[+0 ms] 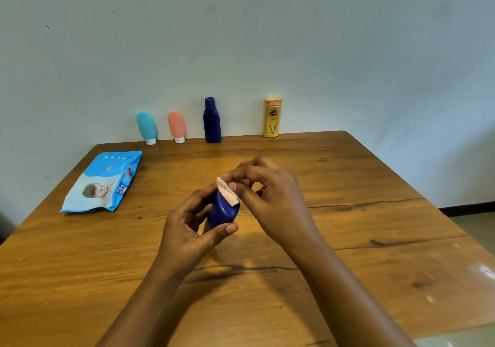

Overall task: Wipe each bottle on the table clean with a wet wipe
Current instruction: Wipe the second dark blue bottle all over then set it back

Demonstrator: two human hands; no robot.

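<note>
My left hand (187,228) grips a dark blue bottle (223,211) over the middle of the wooden table (375,212), with its flat base turned toward me. My right hand (270,194) pinches a folded white wet wipe (227,194) against the upper edge of that bottle. Along the wall at the table's far edge stand a teal tube (146,127), a pink tube (176,126), a second dark blue bottle (212,121) and a yellow lotion bottle (272,117), all upright.
A blue pack of wet wipes (104,181) lies flat on the table's left side. The table's right edge runs diagonally from the far right corner toward me, with floor beyond it. A plain wall rises right behind the bottles.
</note>
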